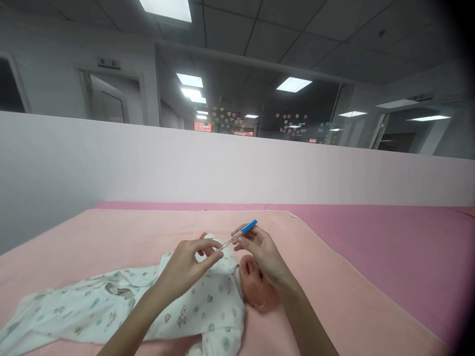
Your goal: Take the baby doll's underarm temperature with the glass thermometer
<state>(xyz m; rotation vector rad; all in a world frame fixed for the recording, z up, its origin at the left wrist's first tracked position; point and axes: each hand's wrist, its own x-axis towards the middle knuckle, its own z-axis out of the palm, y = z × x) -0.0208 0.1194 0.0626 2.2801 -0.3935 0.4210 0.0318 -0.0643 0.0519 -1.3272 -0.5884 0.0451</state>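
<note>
A slim clear stick with a blue end, which looks like a glass thermometer (232, 239), slants up to the right above a baby doll (256, 287). My left hand (191, 264) pinches its lower clear end between thumb and fingers. Around the blue end, my right hand (265, 252) is loosely curved, its thumb and fingers apart; the fingers lie behind the stick, and whether they touch it is unclear. The doll lies on its back, head to the right, partly covered by my right hand. It wears a white patterned sleepsuit (208, 306) whose legs stretch left.
Under the doll is a peach blanket (356, 306) with a pale edge, spread over a pink surface (393, 247). A white wall panel (237, 168) runs along the back and left. Beyond it are glass windows with heart stickers (230, 117) and a doorway (115, 99).
</note>
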